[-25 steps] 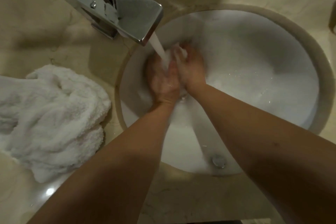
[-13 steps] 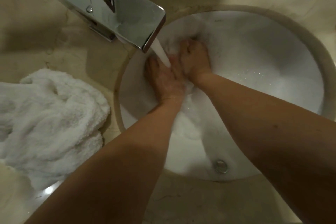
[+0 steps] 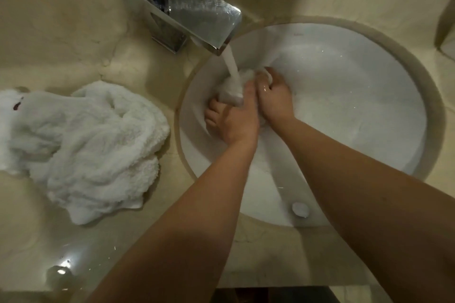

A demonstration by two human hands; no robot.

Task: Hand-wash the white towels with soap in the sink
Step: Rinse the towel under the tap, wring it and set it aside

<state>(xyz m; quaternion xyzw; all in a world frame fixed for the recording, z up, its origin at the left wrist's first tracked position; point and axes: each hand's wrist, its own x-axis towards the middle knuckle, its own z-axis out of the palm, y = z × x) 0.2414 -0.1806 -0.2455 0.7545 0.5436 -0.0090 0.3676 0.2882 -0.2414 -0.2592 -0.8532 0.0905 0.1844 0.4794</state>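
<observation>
A small white towel [image 3: 234,87] is bunched up in the round white sink [image 3: 357,110], right under the running water from the chrome tap [image 3: 187,10]. My left hand [image 3: 234,118] grips the towel's near side, fingers curled around it. My right hand [image 3: 274,98] is closed on its right side, pressed against my left hand. Most of the towel is hidden between both hands. A second, larger white towel [image 3: 81,145] lies crumpled on the beige counter to the left of the sink.
The beige stone counter [image 3: 61,32] surrounds the sink. A round metal overflow cap [image 3: 300,208] sits in the sink's near wall. A dark object edge [image 3: 446,29] shows at the far right. The counter's front edge runs along the bottom.
Both hands have gathered the towel up into a bunch under the water stream; earlier they pressed flat on it. The view has shifted, so the sink appears further right.
</observation>
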